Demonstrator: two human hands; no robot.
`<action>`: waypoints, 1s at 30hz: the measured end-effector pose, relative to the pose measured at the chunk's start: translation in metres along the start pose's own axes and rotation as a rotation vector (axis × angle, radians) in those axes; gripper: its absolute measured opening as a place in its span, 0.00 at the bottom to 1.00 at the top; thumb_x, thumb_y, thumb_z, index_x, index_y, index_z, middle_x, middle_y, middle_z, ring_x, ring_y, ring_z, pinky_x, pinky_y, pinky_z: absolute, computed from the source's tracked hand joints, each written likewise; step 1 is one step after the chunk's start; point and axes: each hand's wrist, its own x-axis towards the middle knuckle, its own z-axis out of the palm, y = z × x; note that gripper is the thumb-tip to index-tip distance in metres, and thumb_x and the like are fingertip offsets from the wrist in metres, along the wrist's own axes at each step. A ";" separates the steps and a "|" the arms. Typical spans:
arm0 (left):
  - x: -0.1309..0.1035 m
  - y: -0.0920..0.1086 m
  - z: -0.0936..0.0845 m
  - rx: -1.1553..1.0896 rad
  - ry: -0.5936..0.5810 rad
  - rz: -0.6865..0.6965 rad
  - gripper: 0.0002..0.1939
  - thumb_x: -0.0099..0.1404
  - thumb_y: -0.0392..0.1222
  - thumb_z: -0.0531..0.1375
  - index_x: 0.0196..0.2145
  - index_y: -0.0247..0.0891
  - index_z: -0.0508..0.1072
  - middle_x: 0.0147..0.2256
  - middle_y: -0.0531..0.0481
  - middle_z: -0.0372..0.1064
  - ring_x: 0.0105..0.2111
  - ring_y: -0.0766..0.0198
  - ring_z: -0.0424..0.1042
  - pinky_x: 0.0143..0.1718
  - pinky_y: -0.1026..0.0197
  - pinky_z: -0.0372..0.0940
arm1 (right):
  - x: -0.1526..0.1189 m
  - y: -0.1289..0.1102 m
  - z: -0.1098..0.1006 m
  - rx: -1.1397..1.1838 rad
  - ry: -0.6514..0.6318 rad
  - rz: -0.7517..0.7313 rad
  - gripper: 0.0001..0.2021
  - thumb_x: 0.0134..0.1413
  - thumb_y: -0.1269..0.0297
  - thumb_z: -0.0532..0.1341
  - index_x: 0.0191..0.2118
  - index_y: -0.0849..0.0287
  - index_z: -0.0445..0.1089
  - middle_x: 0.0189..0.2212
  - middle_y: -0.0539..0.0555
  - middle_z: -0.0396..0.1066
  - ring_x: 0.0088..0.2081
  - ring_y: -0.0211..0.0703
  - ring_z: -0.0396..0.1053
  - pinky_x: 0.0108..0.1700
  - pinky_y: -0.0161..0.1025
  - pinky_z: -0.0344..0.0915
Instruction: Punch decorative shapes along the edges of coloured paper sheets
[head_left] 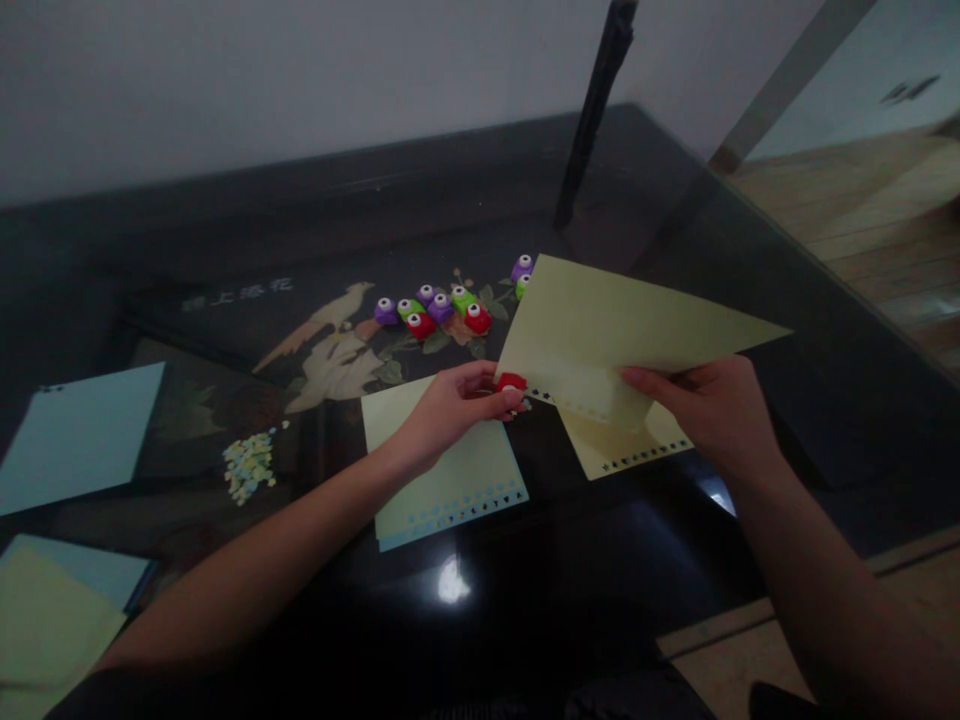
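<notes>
My left hand (457, 410) is closed around a small red craft punch (511, 382), set at the lower left corner of a yellow sheet of paper (600, 320). That sheet is held up at a tilt by my right hand (709, 405), pinched between thumb and fingers. Small cut-out shapes show along its edge near the punch. Beneath it lies another yellow sheet (600, 450) with a row of punched holes. Under my left wrist rests a stack of yellow and blue sheets (480, 465), also punched along the near edge.
Several purple, green and red punches (440, 308) stand at the back of the dark glossy table (585, 570). Left of centre is a pile of paper confetti (250, 465). A blue sheet (82, 435) and more paper (60, 610) lie far left. A dark post (596, 115) rises behind.
</notes>
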 end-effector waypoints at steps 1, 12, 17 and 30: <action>0.000 0.000 0.000 0.000 0.000 -0.004 0.12 0.57 0.42 0.65 0.37 0.34 0.72 0.34 0.47 0.74 0.37 0.63 0.74 0.38 0.61 0.67 | 0.000 0.000 0.000 0.003 0.001 0.000 0.04 0.41 0.61 0.68 0.28 0.51 0.76 0.32 0.51 0.79 0.33 0.52 0.76 0.38 0.49 0.72; 0.001 -0.001 -0.001 -0.023 0.001 -0.002 0.13 0.56 0.42 0.66 0.38 0.34 0.73 0.35 0.47 0.75 0.37 0.63 0.74 0.37 0.63 0.67 | 0.000 0.001 -0.001 -0.051 0.001 -0.016 0.04 0.41 0.60 0.67 0.27 0.53 0.76 0.30 0.53 0.79 0.33 0.53 0.76 0.38 0.48 0.71; 0.001 -0.001 0.000 -0.017 0.025 -0.006 0.12 0.56 0.41 0.65 0.38 0.35 0.73 0.36 0.46 0.75 0.37 0.63 0.74 0.37 0.62 0.67 | 0.000 -0.001 -0.001 -0.053 0.006 -0.007 0.05 0.41 0.60 0.67 0.27 0.53 0.76 0.30 0.53 0.79 0.34 0.54 0.76 0.39 0.49 0.71; 0.001 -0.001 0.000 -0.026 0.029 0.005 0.12 0.55 0.40 0.66 0.37 0.35 0.74 0.35 0.47 0.74 0.36 0.63 0.73 0.36 0.62 0.67 | 0.000 0.002 -0.001 -0.038 0.008 -0.018 0.04 0.41 0.60 0.67 0.27 0.52 0.76 0.32 0.53 0.79 0.34 0.53 0.76 0.39 0.49 0.71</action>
